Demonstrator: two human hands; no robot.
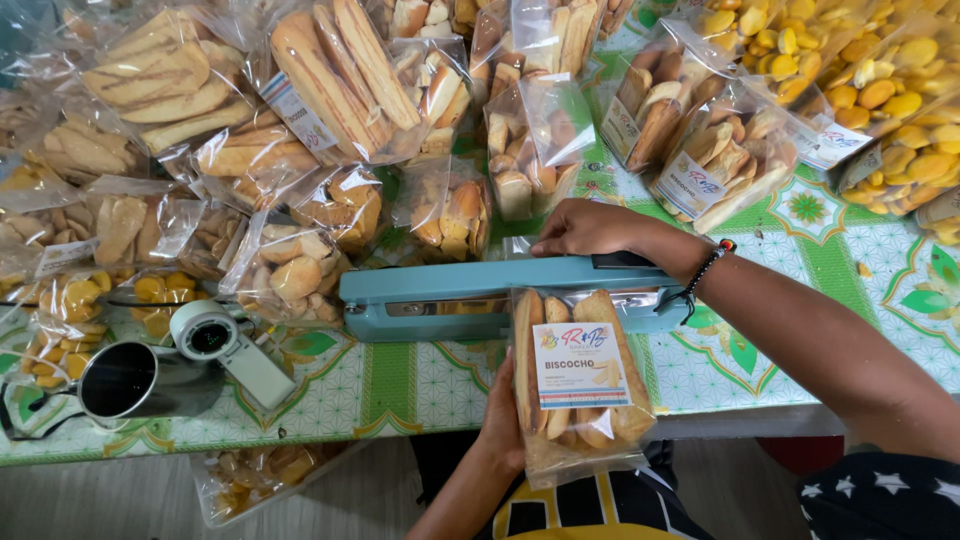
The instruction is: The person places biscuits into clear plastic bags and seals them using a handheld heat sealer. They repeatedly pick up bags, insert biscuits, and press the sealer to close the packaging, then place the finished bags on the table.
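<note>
Green-and-white patterned cloth (pixel 400 385) covers the table, crowded with packed biscuits. Nearest the body, the left hand (pixel 503 425) cups from below a clear plastic bag of long toasted biscuits with a white label (pixel 580 385), its long axis running away from the body and its open top tucked under the arm of the teal bar-shaped heat sealer (pixel 450 300), which lies crosswise. Beyond it, the right hand (pixel 590 228) rests palm-down on the sealer arm, fingers curled; it seems to be pressing, though the jaw gap is hidden. Farther back lie heaped clear bags of biscuits (pixel 330 80).
</note>
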